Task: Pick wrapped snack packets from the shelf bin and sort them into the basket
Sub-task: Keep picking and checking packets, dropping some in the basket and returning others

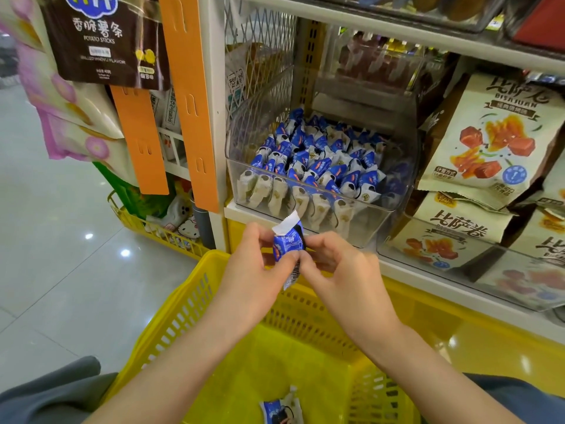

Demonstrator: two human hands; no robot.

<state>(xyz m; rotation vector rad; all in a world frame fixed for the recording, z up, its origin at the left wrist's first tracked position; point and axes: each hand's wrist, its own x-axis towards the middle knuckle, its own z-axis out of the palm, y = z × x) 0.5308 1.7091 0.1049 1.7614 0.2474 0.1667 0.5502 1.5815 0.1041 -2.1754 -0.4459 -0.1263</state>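
Observation:
A blue and white wrapped snack packet [287,241] is held upright above the yellow basket [183,304], just below the shelf edge. My left hand [253,270] pinches its left side and my right hand [339,270] pinches its right side. A clear plastic shelf bin [382,221] behind my hands holds several more of the same blue and white packets [318,166]. One packet [281,411] lies on the basket floor near the bottom of the view.
Large beige snack bags [492,139] fill the shelf and a clear bin to the right. Orange hanging strips [186,96] and a brown potato sticks bag [101,38] hang on the left. A small yellow wire basket [159,231] stands on the floor.

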